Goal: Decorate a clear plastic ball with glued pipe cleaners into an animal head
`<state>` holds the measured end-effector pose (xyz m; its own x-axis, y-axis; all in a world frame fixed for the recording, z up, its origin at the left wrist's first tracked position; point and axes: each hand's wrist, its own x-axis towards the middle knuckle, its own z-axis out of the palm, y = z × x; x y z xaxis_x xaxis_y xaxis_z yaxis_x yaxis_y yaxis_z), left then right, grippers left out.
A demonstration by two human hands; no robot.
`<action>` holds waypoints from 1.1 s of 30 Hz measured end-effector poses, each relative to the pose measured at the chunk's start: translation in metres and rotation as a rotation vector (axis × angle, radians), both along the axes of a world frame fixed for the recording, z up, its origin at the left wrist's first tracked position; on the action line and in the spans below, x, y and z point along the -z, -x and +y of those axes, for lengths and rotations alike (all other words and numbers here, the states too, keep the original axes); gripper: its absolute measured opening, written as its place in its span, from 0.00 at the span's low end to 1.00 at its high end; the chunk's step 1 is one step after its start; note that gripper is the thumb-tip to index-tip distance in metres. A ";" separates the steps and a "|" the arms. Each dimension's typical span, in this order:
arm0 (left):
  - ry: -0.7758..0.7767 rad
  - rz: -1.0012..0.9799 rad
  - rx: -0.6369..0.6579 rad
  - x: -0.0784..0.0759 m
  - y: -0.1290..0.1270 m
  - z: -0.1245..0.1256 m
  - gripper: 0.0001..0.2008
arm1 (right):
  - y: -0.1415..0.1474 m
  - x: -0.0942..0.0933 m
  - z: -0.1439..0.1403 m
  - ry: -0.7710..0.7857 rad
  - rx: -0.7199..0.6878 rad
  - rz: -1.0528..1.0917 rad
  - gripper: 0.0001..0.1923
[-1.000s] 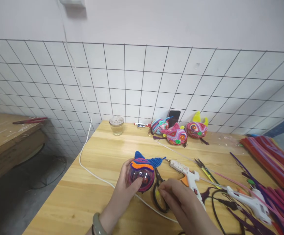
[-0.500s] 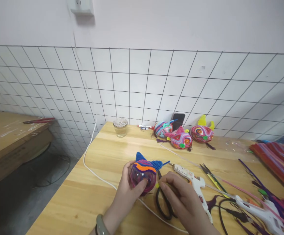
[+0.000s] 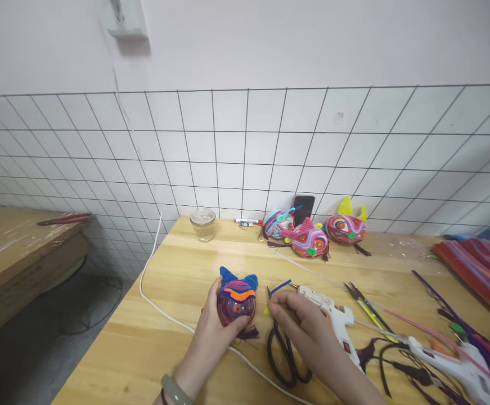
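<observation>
Ornament ball sits upright on the counter, cupped in the left hand; looks light, with a hard shell and soft fuzzy wrap, so hold the sides. Right hand pinches a small yellow-green bit above the scissors.

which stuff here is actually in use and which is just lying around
In use: left hand holding the ball craft; right hand pinching a small yellow piece, over the scissors.

Lying about: glue guns, finished crafts, glass jar, phone, pipe cleaners.
</observation>
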<state>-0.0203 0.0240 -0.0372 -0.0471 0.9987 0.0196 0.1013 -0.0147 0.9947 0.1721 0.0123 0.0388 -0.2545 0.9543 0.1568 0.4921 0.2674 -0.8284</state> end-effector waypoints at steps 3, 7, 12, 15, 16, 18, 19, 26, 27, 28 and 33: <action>-0.003 0.023 -0.007 -0.003 0.002 0.000 0.44 | 0.000 0.006 0.002 0.036 -0.012 0.020 0.12; 0.020 0.162 -0.069 -0.007 0.003 0.001 0.46 | 0.000 0.011 0.005 0.045 -0.009 0.035 0.10; -0.114 0.396 -0.132 -0.014 0.003 -0.003 0.36 | 0.003 0.008 0.005 0.056 -0.008 0.062 0.11; -0.462 0.545 -0.154 -0.023 0.001 -0.011 0.18 | 0.009 0.005 0.001 0.076 0.014 0.105 0.11; -0.577 0.581 -0.111 -0.027 0.000 -0.014 0.14 | 0.012 0.005 0.000 0.074 0.021 0.121 0.11; -0.710 0.618 -0.028 -0.033 -0.002 -0.019 0.12 | 0.018 0.006 -0.004 0.062 0.036 0.136 0.10; -0.746 0.619 0.007 -0.036 -0.003 -0.021 0.11 | 0.020 0.007 -0.006 0.053 0.042 0.134 0.10; -0.781 0.596 0.069 -0.044 -0.008 -0.024 0.08 | 0.030 0.022 -0.013 -0.021 0.024 0.092 0.12; -0.774 0.597 0.069 -0.044 -0.008 -0.025 0.09 | 0.030 0.024 -0.014 -0.057 0.022 0.072 0.11; -0.766 0.596 0.066 -0.044 -0.008 -0.025 0.09 | 0.030 0.026 -0.014 -0.097 0.019 0.048 0.11; -0.751 0.533 0.010 -0.044 -0.008 -0.027 0.09 | 0.033 0.028 -0.015 -0.375 0.004 -0.071 0.12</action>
<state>-0.0127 -0.0034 0.0064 0.1624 0.7153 0.6797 0.5398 -0.6410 0.5457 0.1394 -0.0029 0.0105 -0.2739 0.8347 0.4777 0.5463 0.5438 -0.6370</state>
